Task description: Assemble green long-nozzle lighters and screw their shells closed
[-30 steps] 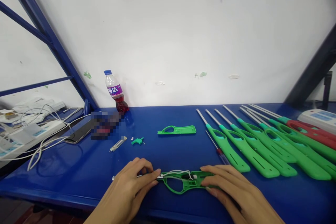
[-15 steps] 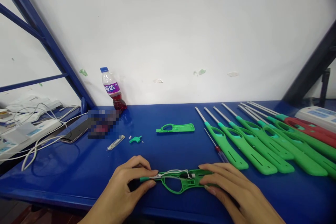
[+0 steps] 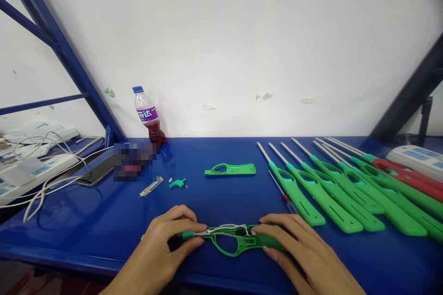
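An open green lighter handle half (image 3: 231, 253) lies at the front of the table, with white wire and a black igniter part in it. My left hand (image 3: 166, 239) is closed, thumb and fingers pinching the metal tube and teal collar (image 3: 188, 235) at its left end. Over the right end, my right hand (image 3: 294, 244) grips the handle half, thumb below and fingertips on the igniter's end. Behind lies the other green handle half (image 3: 238, 169). Left of that are a teal trigger (image 3: 177, 183) and a clear, narrow fuel tank-like piece (image 3: 151, 187).
Several green lighters (image 3: 332, 196) and some red ones (image 3: 408, 177) lie at the right, a screwdriver (image 3: 285, 196) beside them. A drink bottle (image 3: 147, 115) stands against the wall. A phone (image 3: 100, 170), white cables (image 3: 43, 193) and a power strip (image 3: 51, 168) are at the left.
My right hand has shifted slightly left, its index fingertip now on the igniter's end, covering it. My left hand keeps its pinch at the tube.
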Tool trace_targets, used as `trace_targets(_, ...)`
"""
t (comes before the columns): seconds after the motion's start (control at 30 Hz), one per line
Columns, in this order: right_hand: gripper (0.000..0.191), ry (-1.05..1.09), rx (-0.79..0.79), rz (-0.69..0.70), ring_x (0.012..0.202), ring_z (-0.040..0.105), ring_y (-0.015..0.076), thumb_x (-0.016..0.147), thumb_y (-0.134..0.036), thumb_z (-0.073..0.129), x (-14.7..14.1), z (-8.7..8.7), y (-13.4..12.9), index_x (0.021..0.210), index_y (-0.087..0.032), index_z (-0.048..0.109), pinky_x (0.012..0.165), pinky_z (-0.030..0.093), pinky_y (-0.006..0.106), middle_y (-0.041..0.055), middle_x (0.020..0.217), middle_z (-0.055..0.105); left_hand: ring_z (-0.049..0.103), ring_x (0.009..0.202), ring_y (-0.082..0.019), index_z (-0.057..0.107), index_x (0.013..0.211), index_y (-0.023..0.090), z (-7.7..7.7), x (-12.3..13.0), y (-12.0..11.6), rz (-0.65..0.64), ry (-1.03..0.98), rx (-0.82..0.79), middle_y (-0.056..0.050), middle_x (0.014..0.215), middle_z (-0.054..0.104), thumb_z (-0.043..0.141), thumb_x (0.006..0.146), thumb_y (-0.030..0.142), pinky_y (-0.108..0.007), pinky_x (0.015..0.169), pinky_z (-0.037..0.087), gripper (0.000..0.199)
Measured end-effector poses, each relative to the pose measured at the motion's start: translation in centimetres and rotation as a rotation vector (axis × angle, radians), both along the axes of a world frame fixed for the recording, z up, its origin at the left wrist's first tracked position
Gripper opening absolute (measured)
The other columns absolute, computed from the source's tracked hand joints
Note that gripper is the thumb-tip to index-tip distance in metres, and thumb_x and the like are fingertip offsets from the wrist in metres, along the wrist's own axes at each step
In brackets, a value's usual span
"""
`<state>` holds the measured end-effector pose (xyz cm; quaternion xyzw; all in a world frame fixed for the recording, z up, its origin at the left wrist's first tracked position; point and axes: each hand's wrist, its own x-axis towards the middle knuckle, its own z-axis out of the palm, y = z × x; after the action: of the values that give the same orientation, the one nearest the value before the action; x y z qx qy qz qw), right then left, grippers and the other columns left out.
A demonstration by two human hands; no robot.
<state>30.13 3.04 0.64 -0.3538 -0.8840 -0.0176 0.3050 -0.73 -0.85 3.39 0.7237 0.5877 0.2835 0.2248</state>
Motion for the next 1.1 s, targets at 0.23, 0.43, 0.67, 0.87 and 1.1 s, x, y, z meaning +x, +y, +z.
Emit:
trace_targets(0.23,0.018,0.024,-0.059,-0.025,0.107,0.078,0.0274,0.109,-0.036,0.052,-1.5,-0.3,0.0,0.114,-0.028,0.068,0.088,0.067,0.042,0.0074,0.123,0.076,0.072,0.09,-0.017,0.086,0.108,0.034,-0.3,-0.1,0.1,-0.008,0.004,0.01,0.0,0.101,0.074,0.072,0.097,0.024,-0.025,0.08,0.055,0.021)
trace_targets(0.43,0.019,0.078,-0.133,-0.009,0.103,0.077,0.0266,0.111,-0.036,0.048,-2.4,-0.7,0.4,0.106,-0.026,0.064,0.084,0.065,0.042,0.0068,0.112,0.075,0.072,0.09,-0.018,0.086,0.105,0.033,-0.5,-0.2,0.0,-0.002,-0.006,0.012,-0.001,0.101,0.073,0.071,0.097,0.025,-0.025,0.079,0.054,0.018)
trace_targets(0.67,0.022,0.104,-0.109,0.042,0.1,0.076,0.0236,0.112,-0.029,0.047,-2.5,-0.3,0.3,0.103,-0.026,0.066,0.084,0.063,0.037,0.0044,0.109,0.076,0.071,0.089,-0.019,0.086,0.104,0.031,-0.5,-0.1,0.0,0.0,-0.013,0.007,-0.002,0.1,0.074,0.069,0.098,0.026,-0.027,0.078,0.054,0.019)
trace_targets(0.87,0.023,0.132,-0.061,0.039,0.092,0.075,0.0208,0.111,-0.025,0.049,-2.3,-0.1,0.1,0.103,-0.026,0.07,0.081,0.062,0.033,0.0035,0.107,0.077,0.071,0.091,-0.019,0.085,0.107,0.032,-0.6,-0.2,0.1,-0.007,-0.018,0.005,-0.002,0.101,0.073,0.069,0.098,0.027,-0.027,0.08,0.053,0.019)
trace_targets(1.1,0.022,0.104,-0.023,0.039,0.089,0.075,0.0211,0.11,-0.024,0.05,-2.1,-0.1,-0.3,0.102,-0.026,0.071,0.079,0.061,0.033,0.0034,0.104,0.078,0.071,0.095,-0.018,0.082,0.116,0.033,-0.2,0.0,-0.4,-0.032,0.052,0.029,-0.001,0.106,0.073,0.066,0.102,0.027,-0.026,0.085,0.056,0.023)
